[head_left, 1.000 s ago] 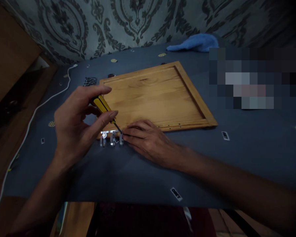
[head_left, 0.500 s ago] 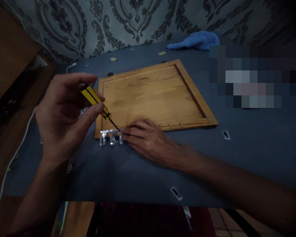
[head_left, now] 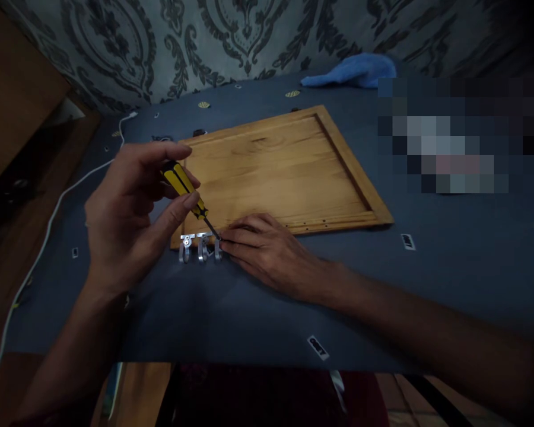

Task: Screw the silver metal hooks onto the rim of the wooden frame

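Observation:
Between the thumb and fingers of my left hand [head_left: 136, 207] is a yellow and black screwdriver [head_left: 183, 185], tilted, its tip down at the rightmost of several silver metal hooks [head_left: 186, 249]. The hooks sit in a row along the near edge of a framed wooden board [head_left: 267, 166], which lies flat. My right hand [head_left: 271, 252] rests on that same edge, fingers together, pressed against the right hook. Its fingertips partly cover that hook, and I cannot make out the screw under the tip. Small dark holes dot the edge farther right.
The table has a dark blue-grey cloth [head_left: 365, 308]. A blue cloth [head_left: 356, 71] lies at the back, before a patterned curtain [head_left: 249, 35]. Along the left runs a white cable [head_left: 56, 216]. Part of the right side is blurred into blocks.
My left hand has moved right and slightly down, and the screwdriver now stands steeper with its tip still at the right hook. My right hand has stayed in place.

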`<move>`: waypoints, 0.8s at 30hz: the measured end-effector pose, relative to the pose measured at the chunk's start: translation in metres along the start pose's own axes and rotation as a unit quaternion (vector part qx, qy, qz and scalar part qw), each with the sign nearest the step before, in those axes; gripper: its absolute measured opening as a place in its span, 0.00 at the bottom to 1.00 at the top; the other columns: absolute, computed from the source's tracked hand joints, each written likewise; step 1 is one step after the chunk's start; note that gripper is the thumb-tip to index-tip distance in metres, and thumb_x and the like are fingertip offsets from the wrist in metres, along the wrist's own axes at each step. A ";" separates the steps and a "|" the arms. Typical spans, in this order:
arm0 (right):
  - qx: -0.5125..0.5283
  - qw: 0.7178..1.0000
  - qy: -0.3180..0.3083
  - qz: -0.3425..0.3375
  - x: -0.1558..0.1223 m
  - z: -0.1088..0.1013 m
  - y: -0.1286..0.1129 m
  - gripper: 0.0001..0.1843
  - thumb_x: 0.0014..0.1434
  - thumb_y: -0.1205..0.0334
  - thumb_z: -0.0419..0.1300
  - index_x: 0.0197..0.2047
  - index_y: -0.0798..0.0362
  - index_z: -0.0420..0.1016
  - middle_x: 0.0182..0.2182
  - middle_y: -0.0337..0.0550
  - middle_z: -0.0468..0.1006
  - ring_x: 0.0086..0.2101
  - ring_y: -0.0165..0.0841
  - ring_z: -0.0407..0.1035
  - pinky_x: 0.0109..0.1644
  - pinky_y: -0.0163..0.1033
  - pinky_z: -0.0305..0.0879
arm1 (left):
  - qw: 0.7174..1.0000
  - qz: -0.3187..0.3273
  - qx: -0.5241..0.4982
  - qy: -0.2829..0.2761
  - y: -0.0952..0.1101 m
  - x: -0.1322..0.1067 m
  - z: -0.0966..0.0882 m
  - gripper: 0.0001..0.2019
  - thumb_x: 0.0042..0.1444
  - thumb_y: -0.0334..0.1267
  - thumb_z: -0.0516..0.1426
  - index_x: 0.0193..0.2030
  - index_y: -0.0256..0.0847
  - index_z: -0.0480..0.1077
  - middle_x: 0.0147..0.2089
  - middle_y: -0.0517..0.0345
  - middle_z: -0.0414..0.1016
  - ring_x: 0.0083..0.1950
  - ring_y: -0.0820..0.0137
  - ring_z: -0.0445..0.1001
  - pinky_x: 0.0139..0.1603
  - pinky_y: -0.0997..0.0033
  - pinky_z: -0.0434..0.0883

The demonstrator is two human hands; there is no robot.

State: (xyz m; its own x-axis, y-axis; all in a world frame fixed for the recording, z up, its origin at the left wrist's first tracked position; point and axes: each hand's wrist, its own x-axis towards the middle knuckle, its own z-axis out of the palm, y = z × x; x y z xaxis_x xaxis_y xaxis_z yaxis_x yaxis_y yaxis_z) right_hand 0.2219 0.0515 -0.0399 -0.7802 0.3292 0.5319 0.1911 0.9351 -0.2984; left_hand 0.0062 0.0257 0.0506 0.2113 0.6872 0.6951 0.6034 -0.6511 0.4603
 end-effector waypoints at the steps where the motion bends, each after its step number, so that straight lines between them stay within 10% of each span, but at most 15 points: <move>1: 0.001 1.000 0.001 0.000 0.000 0.000 0.000 0.13 0.72 0.66 0.57 0.55 0.57 0.79 0.50 0.47 0.84 0.51 0.42 0.70 0.55 0.49 0.67 | 1.000 -0.002 0.002 -0.001 -0.001 0.000 0.000 0.28 0.55 0.30 0.68 0.60 0.61 0.74 0.44 0.61 0.77 0.42 0.67 0.81 0.39 0.67 0.84; 24: -0.001 1.000 0.018 -0.003 0.000 0.003 0.001 0.14 0.72 0.66 0.56 0.54 0.57 0.80 0.50 0.49 0.84 0.51 0.42 0.71 0.55 0.51 0.69 | 0.994 0.054 0.093 0.023 -0.001 -0.003 0.002 0.25 0.54 0.35 0.70 0.58 0.54 0.76 0.47 0.62 0.81 0.40 0.71 0.79 0.32 0.72 0.81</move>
State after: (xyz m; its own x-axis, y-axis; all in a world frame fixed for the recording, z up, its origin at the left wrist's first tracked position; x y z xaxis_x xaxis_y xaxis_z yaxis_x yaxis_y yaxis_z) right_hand 0.2205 0.0522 -0.0432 -0.7596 0.3280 0.5616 0.1879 0.9373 -0.2934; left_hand 0.0071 0.0252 0.0471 0.2502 0.5989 0.7608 0.7118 -0.6464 0.2748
